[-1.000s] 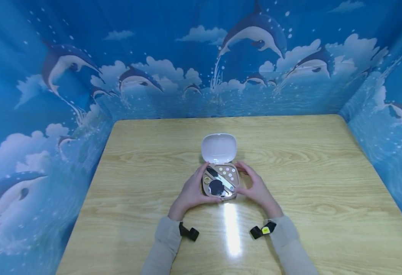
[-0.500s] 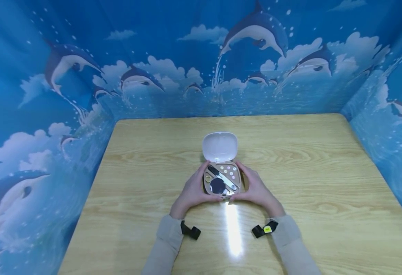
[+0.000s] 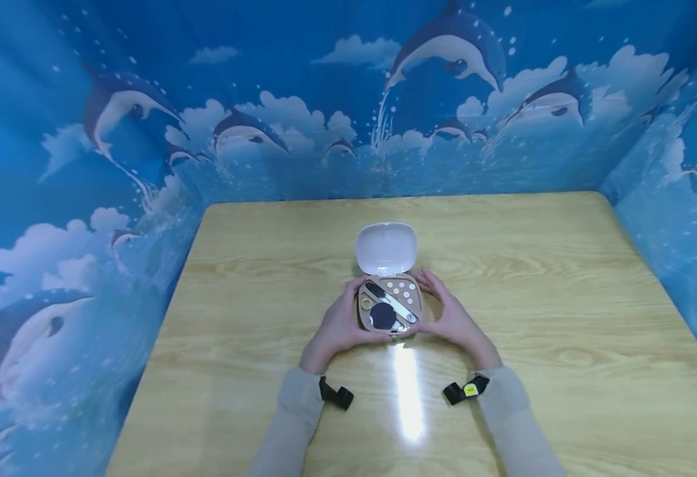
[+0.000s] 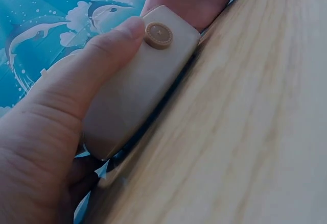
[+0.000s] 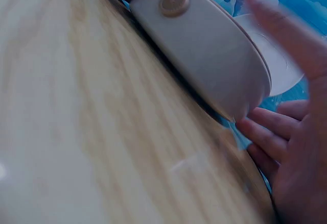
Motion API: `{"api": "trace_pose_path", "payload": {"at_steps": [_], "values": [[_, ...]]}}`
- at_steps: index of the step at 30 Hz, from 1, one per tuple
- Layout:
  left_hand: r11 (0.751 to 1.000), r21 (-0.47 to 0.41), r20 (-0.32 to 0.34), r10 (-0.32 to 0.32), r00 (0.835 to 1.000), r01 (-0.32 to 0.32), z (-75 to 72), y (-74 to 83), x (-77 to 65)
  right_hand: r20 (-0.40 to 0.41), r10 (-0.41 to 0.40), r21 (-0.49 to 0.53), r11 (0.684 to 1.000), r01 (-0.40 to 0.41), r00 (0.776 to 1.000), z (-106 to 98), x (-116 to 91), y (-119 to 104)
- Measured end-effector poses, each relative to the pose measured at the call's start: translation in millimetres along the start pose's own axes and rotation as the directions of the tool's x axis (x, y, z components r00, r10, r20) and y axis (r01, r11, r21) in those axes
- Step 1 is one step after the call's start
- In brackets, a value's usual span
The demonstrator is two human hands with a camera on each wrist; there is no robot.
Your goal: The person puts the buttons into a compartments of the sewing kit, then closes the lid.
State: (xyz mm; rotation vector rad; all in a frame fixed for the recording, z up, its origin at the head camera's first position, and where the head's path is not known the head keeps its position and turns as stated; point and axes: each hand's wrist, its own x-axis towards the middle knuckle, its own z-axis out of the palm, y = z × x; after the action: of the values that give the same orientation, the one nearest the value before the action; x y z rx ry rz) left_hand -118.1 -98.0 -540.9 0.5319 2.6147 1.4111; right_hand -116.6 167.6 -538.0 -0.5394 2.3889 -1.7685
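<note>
A tan sewing box [image 3: 414,305] lies on the table, its white lid [image 3: 387,248] standing up at the far side. Inside are several pale buttons [image 3: 402,292], a dark disc [image 3: 382,316], a gold ring [image 3: 366,303] and a long slim tool with a black end [image 3: 375,289]. My left hand [image 3: 339,324] grips the box's left side, its thumb [image 4: 112,43] along the front beside a button-shaped latch [image 4: 159,34]. My right hand [image 3: 452,324] is spread at the right side. In the right wrist view its thumb is lifted off the front, with fingertips [image 5: 248,127] at the box's far corner.
The wood-grain table [image 3: 265,265] reaches a blue dolphin-print curtain [image 3: 301,159] at the back and sides. Black wrist cameras [image 3: 338,397] sit on both sleeves. A bright light reflection [image 3: 408,397] lies on the tabletop in front of the box.
My right thumb came down to the box's front half a second ago and is now raised off it again, the right fingers opening outward. My left hand keeps its hold.
</note>
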Motion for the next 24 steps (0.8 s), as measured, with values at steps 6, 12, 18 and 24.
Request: {"api": "trace_pose_path", "payload": {"at_steps": [6, 12, 18, 24], "values": [[1.000, 0.016, 0.001, -0.002, 1.000, 0.002, 0.6, 3.0, 6.5, -0.100, -0.109, 0.543, 0.827, 0.146, 0.989, -6, 21, 3], [1.000, -0.009, 0.016, -0.014, 1.000, 0.014, 7.7, 2.9, 12.0, -0.125, 0.032, 0.637, 0.769, 0.055, 0.992, 0, 47, 6], [1.000, -0.024, 0.010, -0.008, 1.000, 0.008, 10.7, 4.4, 17.1, -0.139, 0.184, 0.522, 0.849, -0.086, 0.973, 0, 61, -1], [1.000, 0.005, 0.001, -0.016, 1.000, 0.016, 8.7, 2.8, 17.8, -0.141, 0.225, 0.511, 0.851, -0.123, 0.964, 0, 66, -10]]}}
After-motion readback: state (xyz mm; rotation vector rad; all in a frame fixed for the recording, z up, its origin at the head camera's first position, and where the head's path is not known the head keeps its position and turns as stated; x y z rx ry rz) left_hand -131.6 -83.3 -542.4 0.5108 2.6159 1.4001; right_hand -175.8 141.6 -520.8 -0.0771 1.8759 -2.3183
